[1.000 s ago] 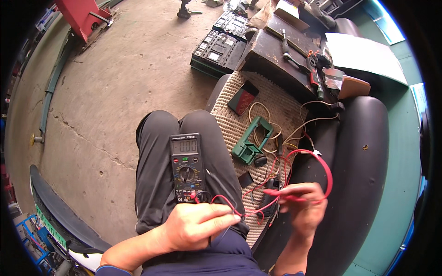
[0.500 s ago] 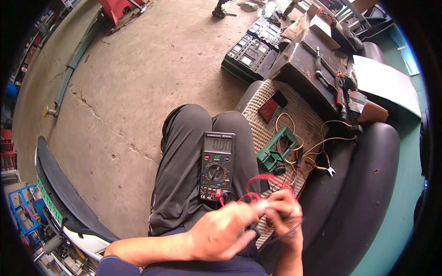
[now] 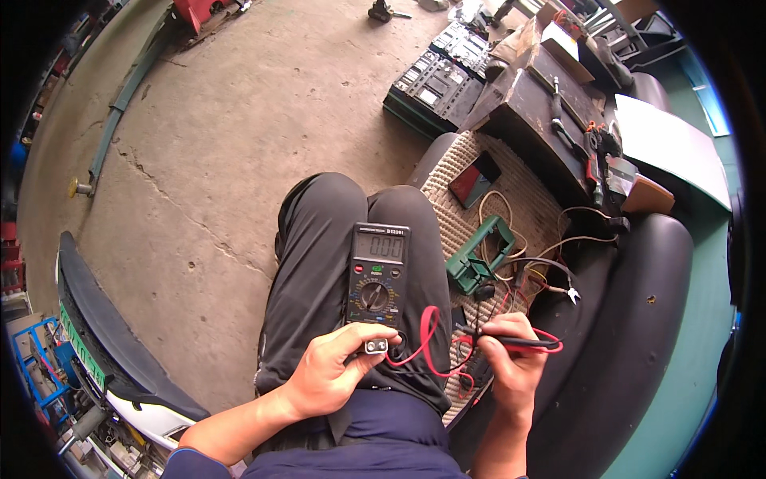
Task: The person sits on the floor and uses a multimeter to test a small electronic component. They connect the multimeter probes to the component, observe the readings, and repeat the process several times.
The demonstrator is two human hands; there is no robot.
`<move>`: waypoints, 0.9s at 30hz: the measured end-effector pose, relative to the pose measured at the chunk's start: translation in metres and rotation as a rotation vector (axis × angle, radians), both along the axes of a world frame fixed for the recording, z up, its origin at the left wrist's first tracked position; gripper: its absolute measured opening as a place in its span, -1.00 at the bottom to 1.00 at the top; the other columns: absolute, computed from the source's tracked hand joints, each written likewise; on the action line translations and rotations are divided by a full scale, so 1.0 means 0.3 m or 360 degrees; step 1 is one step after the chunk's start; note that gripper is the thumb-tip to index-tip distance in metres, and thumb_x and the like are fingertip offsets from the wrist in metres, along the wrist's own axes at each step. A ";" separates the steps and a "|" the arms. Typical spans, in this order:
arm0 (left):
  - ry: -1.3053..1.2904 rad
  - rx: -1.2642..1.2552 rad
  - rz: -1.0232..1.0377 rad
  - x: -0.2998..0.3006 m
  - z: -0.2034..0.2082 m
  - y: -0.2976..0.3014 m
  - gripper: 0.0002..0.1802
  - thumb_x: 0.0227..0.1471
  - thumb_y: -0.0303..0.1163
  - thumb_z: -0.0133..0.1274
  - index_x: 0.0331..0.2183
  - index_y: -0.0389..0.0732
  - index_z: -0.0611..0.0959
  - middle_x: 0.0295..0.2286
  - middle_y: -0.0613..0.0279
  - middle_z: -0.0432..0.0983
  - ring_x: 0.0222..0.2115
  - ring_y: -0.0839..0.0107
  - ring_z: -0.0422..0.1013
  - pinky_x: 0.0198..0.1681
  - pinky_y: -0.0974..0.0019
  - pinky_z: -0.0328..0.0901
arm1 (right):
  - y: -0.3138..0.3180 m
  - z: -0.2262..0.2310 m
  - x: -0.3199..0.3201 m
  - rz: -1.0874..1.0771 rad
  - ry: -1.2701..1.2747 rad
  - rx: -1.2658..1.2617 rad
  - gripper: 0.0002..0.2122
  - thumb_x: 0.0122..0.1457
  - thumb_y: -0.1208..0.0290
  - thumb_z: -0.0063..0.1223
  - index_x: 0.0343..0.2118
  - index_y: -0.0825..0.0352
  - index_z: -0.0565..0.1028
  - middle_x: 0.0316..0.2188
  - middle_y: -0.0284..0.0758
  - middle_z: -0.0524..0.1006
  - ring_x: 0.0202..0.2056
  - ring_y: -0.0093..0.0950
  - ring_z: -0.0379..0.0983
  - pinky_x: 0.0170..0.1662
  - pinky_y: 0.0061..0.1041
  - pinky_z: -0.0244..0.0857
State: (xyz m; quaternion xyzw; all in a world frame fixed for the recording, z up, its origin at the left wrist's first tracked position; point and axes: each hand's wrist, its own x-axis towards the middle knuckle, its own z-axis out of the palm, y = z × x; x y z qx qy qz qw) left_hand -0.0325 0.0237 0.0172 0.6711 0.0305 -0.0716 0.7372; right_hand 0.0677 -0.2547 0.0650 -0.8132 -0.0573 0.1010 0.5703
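Observation:
Across my thighs rests a black digital multimeter (image 3: 377, 275), its screen lit and its rotary dial in the middle. Beside its lower end, my left hand (image 3: 323, 374) pinches a small 9-volt battery (image 3: 376, 346), the end with two round terminals exposed. My right hand (image 3: 513, 355) is closed on the multimeter test leads (image 3: 523, 344), black and red, which stick out past the fingers. A loop of red cable (image 3: 431, 331) hangs between the two hands. Right of my knee, a green multimeter holster (image 3: 456, 270) lies on the woven seat mat.
A phone (image 3: 475, 180) lies on the beaded mat (image 3: 447, 180) by loose wires with a fork terminal (image 3: 573, 296). Beyond it stands a dark box (image 3: 523, 112) bearing hand tools. An open tool case (image 3: 435, 88) and a power drill (image 3: 384, 11) are on the floor.
My hands, close together and blurred before, have moved apart. The left went left toward the meter's lower end, showing the battery; the right shifted slightly right with the leads.

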 end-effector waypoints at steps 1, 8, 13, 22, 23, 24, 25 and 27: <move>-0.0064 0.0055 0.0001 0.005 -0.001 0.000 -0.57 0.33 -0.68 0.19 0.19 -0.29 0.64 -0.01 0.00 0.72 0.01 0.23 0.67 0.11 0.19 0.55 | -0.008 0.010 -0.006 0.0021 0.0002 0.0218 -0.81 0.15 0.65 0.42 -0.17 0.50 0.71 -0.21 -0.15 0.65 -0.19 -0.38 0.63 -0.06 -0.39 0.53; -0.0014 -0.0055 -0.0073 0.006 0.009 -0.025 -0.60 0.33 -0.61 0.25 0.16 -0.28 0.66 -0.04 -0.01 0.73 -0.05 0.19 0.70 0.06 0.19 0.56 | 0.067 0.063 -0.063 -0.0057 0.0210 0.0578 -0.83 0.22 0.60 0.40 -0.15 0.48 0.67 -0.20 -0.10 0.70 -0.15 -0.32 0.66 0.00 -0.33 0.58; 0.0015 -0.0087 -0.0182 -0.014 0.003 -0.030 -0.60 0.32 -0.58 0.27 0.16 -0.27 0.66 -0.11 0.02 0.72 -0.15 0.18 0.70 -0.02 0.16 0.55 | 0.145 0.051 -0.062 0.0142 0.0353 0.0699 -0.88 0.20 0.68 0.37 -0.21 0.50 0.69 -0.17 -0.09 0.71 -0.15 -0.33 0.68 -0.05 -0.36 0.60; -0.0190 0.0019 -0.0239 -0.004 -0.002 -0.019 -0.54 0.27 -0.55 0.31 0.19 -0.27 0.67 -0.21 0.06 0.66 -0.26 0.16 0.63 -0.12 0.14 0.50 | 0.134 0.035 -0.051 0.0237 0.0284 0.0655 -0.87 0.18 0.70 0.40 -0.22 0.51 0.69 -0.22 -0.08 0.72 -0.20 -0.33 0.70 -0.08 -0.36 0.59; -0.0175 0.0015 -0.0253 -0.003 0.000 -0.018 -0.54 0.28 -0.55 0.31 0.19 -0.27 0.67 -0.21 0.06 0.66 -0.26 0.17 0.64 -0.12 0.14 0.50 | 0.133 0.036 -0.050 0.0236 0.0268 0.0647 -0.87 0.18 0.70 0.40 -0.21 0.51 0.69 -0.22 -0.08 0.72 -0.20 -0.33 0.70 -0.09 -0.37 0.59; -0.0181 0.0012 -0.0253 -0.003 -0.001 -0.020 -0.54 0.28 -0.55 0.31 0.19 -0.27 0.67 -0.21 0.07 0.66 -0.26 0.18 0.64 -0.12 0.14 0.50 | 0.135 0.036 -0.049 0.0246 0.0256 0.0657 -0.86 0.17 0.71 0.41 -0.21 0.51 0.69 -0.22 -0.07 0.72 -0.20 -0.33 0.70 -0.09 -0.37 0.59; -0.0188 0.0008 -0.0253 -0.002 -0.002 -0.022 -0.54 0.28 -0.55 0.30 0.19 -0.27 0.67 -0.20 0.07 0.66 -0.26 0.18 0.64 -0.12 0.15 0.51 | 0.140 0.035 -0.047 0.0257 0.0243 0.0667 -0.85 0.16 0.71 0.42 -0.21 0.51 0.69 -0.22 -0.07 0.72 -0.21 -0.33 0.69 -0.10 -0.38 0.59; -0.0171 0.0003 -0.0274 -0.001 -0.003 -0.023 -0.54 0.29 -0.55 0.30 0.19 -0.28 0.67 -0.16 0.06 0.68 -0.22 0.21 0.65 -0.09 0.17 0.52 | 0.139 0.034 -0.047 0.0273 0.0249 0.0666 -0.84 0.15 0.71 0.43 -0.21 0.50 0.69 -0.23 -0.07 0.72 -0.22 -0.34 0.69 -0.11 -0.38 0.58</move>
